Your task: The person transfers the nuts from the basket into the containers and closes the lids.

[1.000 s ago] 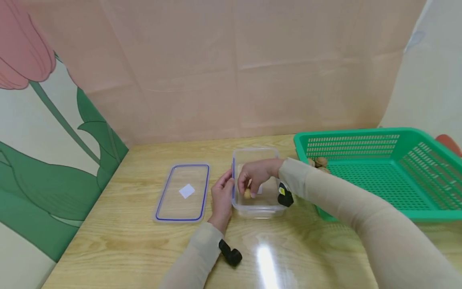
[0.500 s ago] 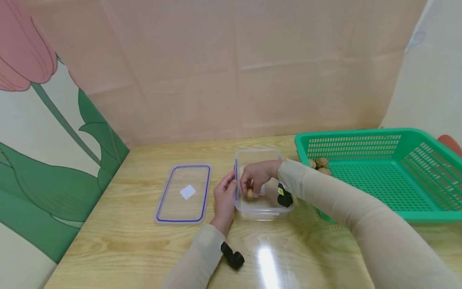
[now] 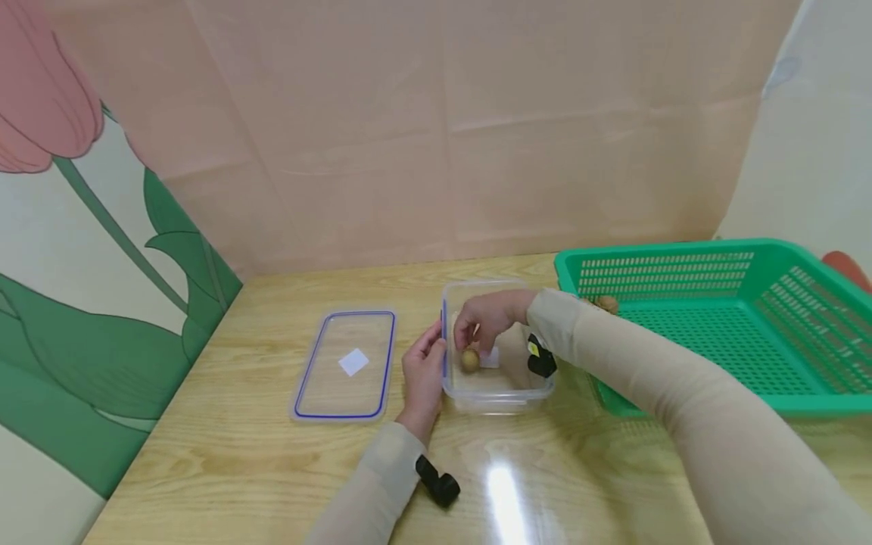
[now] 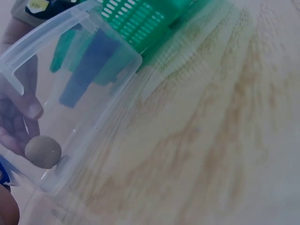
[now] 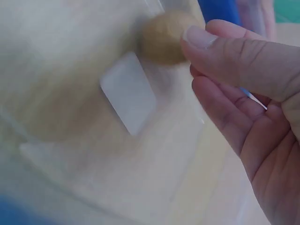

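Clear plastic box (image 3: 504, 396) is touched by the straight-fingered left grip (image 3: 424, 371); round tan walnut (image 3: 470, 361) is seemingly unheld by the parted right grip (image 3: 490, 316).

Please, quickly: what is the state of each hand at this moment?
Left hand: open, resting against the side of the clear plastic container.
Right hand: open, holding nothing, close to the walnut inside.

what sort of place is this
Probably an indoor room, perhaps a playroom or classroom: a large tulip picture decorates the wall, and a pinkish sheet hangs behind a wood-grain table.
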`<control>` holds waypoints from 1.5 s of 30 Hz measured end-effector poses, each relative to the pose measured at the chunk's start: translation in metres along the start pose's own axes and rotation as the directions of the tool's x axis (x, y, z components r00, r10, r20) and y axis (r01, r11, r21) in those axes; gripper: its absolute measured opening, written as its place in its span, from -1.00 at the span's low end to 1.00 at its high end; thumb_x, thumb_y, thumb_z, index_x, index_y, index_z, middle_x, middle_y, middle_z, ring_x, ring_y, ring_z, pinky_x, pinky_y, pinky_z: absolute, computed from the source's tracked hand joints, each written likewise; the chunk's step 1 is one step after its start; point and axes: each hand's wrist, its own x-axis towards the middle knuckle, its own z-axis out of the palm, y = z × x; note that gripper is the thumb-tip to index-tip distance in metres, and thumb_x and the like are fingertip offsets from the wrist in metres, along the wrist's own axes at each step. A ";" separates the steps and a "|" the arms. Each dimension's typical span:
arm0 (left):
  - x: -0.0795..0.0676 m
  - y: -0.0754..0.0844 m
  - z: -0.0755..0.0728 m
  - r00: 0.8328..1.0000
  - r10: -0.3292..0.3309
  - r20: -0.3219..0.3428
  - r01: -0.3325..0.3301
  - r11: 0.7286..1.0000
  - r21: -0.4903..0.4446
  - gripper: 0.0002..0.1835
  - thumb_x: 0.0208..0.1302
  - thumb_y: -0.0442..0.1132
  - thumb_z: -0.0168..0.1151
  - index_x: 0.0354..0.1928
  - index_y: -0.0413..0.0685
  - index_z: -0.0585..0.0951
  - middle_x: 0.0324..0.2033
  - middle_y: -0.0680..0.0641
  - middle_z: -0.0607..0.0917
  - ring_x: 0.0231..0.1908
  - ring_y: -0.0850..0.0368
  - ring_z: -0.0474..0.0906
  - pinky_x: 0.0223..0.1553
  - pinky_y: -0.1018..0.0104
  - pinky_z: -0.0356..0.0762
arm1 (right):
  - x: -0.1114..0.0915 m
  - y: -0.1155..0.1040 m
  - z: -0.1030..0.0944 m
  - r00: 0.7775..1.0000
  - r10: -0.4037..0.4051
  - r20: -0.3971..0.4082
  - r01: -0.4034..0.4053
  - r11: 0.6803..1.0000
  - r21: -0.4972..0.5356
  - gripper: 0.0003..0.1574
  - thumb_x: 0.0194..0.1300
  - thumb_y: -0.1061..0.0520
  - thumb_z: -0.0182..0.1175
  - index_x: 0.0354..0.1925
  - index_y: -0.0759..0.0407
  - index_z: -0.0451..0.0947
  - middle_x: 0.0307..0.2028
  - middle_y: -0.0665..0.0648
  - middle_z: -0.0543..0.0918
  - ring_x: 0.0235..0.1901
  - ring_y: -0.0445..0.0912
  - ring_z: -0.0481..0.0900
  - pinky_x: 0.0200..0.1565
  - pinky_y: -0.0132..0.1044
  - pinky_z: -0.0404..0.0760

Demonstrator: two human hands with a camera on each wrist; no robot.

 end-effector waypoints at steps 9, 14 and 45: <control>-0.004 0.010 0.001 0.999 0.041 0.031 -0.041 0.999 -0.002 -0.65 0.20 -0.43 0.05 0.03 -0.28 0.57 -0.02 -0.28 0.61 -0.05 -0.14 0.50 -0.17 0.49 0.48 | -0.032 0.005 -0.018 0.993 -0.001 -0.120 0.002 1.000 0.011 -0.60 -0.12 0.46 0.29 -0.18 0.41 0.56 -0.21 0.28 0.63 -0.19 -0.10 0.51 0.00 -0.23 0.54; 0.000 0.001 0.001 0.999 0.040 0.025 -0.040 0.999 0.003 -0.66 0.20 -0.38 0.06 0.02 -0.14 0.61 -0.02 -0.25 0.62 -0.06 -0.09 0.52 -0.16 0.46 0.49 | -0.054 0.005 -0.028 0.983 0.025 -0.183 -0.010 0.997 0.082 -0.61 0.01 0.42 0.27 -0.11 0.38 0.54 -0.11 0.26 0.61 -0.05 -0.01 0.51 0.06 -0.17 0.50; 0.001 0.000 -0.001 0.999 -0.001 0.037 0.001 1.000 -0.001 -0.63 0.19 -0.41 0.06 0.06 -0.19 0.56 0.03 -0.22 0.59 0.02 -0.11 0.49 -0.11 0.45 0.49 | -0.190 0.067 -0.026 0.823 0.282 -0.493 -0.190 0.955 0.229 -0.53 0.03 0.19 0.35 -0.06 0.35 0.53 -0.05 0.31 0.59 -0.06 -0.17 0.56 -0.11 -0.38 0.55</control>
